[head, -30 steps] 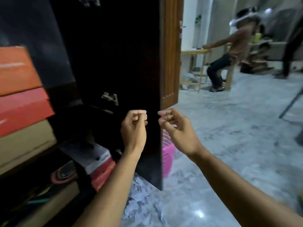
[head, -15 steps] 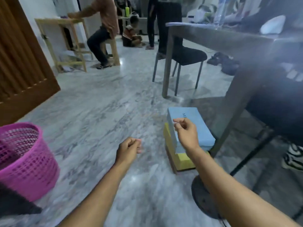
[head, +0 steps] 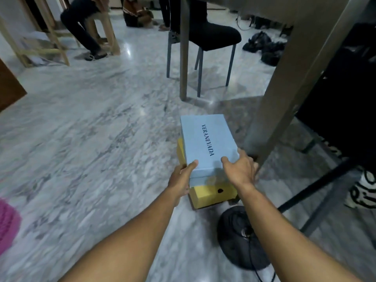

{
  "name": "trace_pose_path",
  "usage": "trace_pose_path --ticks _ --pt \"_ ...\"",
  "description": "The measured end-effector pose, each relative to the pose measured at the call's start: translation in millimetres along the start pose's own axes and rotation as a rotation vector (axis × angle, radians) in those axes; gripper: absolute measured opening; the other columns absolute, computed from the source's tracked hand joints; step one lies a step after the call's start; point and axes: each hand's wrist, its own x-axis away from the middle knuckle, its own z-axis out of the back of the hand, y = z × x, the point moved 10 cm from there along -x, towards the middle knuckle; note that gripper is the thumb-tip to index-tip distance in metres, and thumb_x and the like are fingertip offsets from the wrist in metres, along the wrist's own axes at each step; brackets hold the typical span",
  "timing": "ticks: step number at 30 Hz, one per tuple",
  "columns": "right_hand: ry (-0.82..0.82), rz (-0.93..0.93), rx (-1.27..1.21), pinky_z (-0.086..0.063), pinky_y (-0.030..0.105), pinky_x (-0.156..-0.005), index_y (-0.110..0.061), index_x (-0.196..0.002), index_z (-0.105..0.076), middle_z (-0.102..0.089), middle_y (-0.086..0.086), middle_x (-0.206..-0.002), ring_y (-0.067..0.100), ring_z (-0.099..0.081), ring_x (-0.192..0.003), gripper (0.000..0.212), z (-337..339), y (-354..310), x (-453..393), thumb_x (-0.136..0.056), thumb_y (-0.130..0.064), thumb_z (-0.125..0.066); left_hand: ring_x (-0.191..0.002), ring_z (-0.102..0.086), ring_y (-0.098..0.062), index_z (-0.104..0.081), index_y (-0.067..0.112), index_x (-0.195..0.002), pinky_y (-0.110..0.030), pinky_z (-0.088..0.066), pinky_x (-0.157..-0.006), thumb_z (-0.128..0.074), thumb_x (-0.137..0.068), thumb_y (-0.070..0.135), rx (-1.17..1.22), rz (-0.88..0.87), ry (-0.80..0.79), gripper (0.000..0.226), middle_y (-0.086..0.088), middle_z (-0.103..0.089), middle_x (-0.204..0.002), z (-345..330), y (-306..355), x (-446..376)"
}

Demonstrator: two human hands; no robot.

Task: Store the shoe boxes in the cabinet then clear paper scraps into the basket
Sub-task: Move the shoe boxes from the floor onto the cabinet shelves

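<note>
A light blue shoe box [head: 205,139] printed VERANEVADA lies on top of a yellow shoe box [head: 211,195] on the marble floor beside a table leg. My left hand [head: 182,178] grips the blue box at its near left corner, thumb on the lid. My right hand [head: 240,169] holds the near right corner, fingers spread over the edge. The pink basket [head: 8,224] shows only as a sliver at the left edge. The cabinet is out of view.
A thick table leg [head: 284,94] stands right of the boxes. A black round base with a cord [head: 242,237] lies near my right arm. A black chair [head: 205,43] stands behind, a person sits at a wooden frame [head: 50,37] far left.
My view swung away from the cabinet toward the floor. Both hands moved forward and took hold of the blue box's near corners; the basket slid to the left edge.
</note>
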Motion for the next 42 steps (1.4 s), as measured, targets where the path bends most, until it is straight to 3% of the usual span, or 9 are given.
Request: trace_pose_path --ticks 7,16,19,21,24,28,33,38,42 --pt "-0.074 -0.086 -0.122 -0.050 0.050 -0.104 -0.022 -0.137 -0.054 -0.059 0.008 -0.138 0.032 -0.058 -0.123 0.069 -2 -1 -5 -0.079 -0.058 -0.065 -0.096 -0.068 -0.019 -0.067 0.032 -0.105 -0.031 -0.053 -0.075 -0.072 -0.085 0.053 0.107 -0.002 0.075 0.029 0.002 -0.066 -0.107 56 -14 22" --pt "-0.547 -0.021 -0.590 -0.054 0.040 -0.076 -0.025 -0.136 -0.056 -0.072 0.008 -0.122 0.025 -0.069 -0.096 0.066 -62 -92 76 -0.080 -0.056 -0.073 -0.081 -0.067 -0.023 -0.072 0.024 -0.107 -0.042 -0.055 -0.096 -0.078 -0.055 0.056 0.221 -0.017 -0.001 0.062 -0.007 -0.067 -0.105 176 -54 141" --pt "-0.588 0.065 -0.581 -0.055 0.045 -0.087 -0.031 -0.121 -0.061 -0.072 0.008 -0.122 0.030 -0.069 -0.105 0.061 -79 -127 127 -0.067 -0.057 -0.075 -0.089 -0.072 -0.022 -0.070 0.032 -0.121 -0.047 -0.055 -0.098 -0.081 -0.054 0.057 0.243 -0.052 -0.008 0.072 -0.004 -0.073 -0.115 225 -63 182" --pt "-0.645 0.102 -0.583 -0.054 0.054 -0.101 -0.031 -0.107 -0.064 -0.075 0.008 -0.117 0.035 -0.070 -0.110 0.049 -93 -151 167 -0.066 -0.055 -0.075 -0.086 -0.072 -0.016 -0.066 0.042 -0.129 -0.038 -0.061 -0.076 -0.078 -0.061 0.064 0.290 -0.125 0.034 0.072 -0.002 -0.075 -0.116 262 -55 211" --pt "-0.805 0.212 -0.573 -0.054 0.052 -0.103 -0.015 -0.116 -0.070 -0.076 0.020 -0.113 0.038 -0.071 -0.111 0.059 -112 -193 237 -0.067 -0.049 -0.076 -0.074 -0.071 -0.012 -0.055 0.047 -0.140 -0.027 -0.054 -0.057 -0.071 -0.080 0.066 0.377 -0.211 0.154 0.065 -0.003 -0.071 -0.105 323 -44 255" --pt "-1.110 0.305 -0.527 -0.063 0.041 -0.084 -0.001 -0.124 -0.067 -0.075 0.026 -0.117 0.042 -0.073 -0.106 0.075 -149 -247 347 -0.062 -0.043 -0.077 -0.096 -0.073 -0.022 -0.060 0.032 -0.137 -0.035 -0.058 -0.076 -0.075 -0.071 0.071 0.442 -0.311 0.308 0.078 -0.005 -0.074 -0.119 399 -45 325" --pt "-1.287 0.577 -0.515 -0.054 0.050 -0.103 -0.013 -0.129 -0.066 -0.075 0.012 -0.126 0.031 -0.072 -0.116 0.067 -187 -319 483 -0.070 -0.042 -0.077 -0.117 -0.068 -0.042 -0.061 0.015 -0.135 -0.067 -0.045 -0.107 -0.087 -0.060 0.062 0.499 -0.512 0.560 0.092 -0.019 -0.071 -0.129 499 -67 429" --pt "-1.566 0.638 -0.422 -0.046 0.055 -0.111 -0.034 -0.144 -0.055 -0.067 0.000 -0.142 0.029 -0.064 -0.130 0.068 -230 -342 583 -0.080 -0.051 -0.073 -0.105 -0.073 -0.034 -0.064 0.004 -0.131 -0.046 -0.061 -0.086 -0.076 -0.072 0.036 0.520 -0.653 0.869 0.069 -0.020 -0.073 -0.123 591 -70 532" --pt "-1.654 0.492 -0.409 -0.050 0.062 -0.107 -0.042 -0.141 -0.059 -0.070 0.003 -0.137 0.029 -0.065 -0.125 0.091 -267 -334 611 -0.057 -0.061 -0.089 -0.103 -0.073 -0.027 -0.070 0.014 -0.120 -0.042 -0.057 -0.086 -0.071 -0.078 0.035 0.472 -0.733 1.192 0.047 -0.009 -0.077 -0.113 650 -59 602"
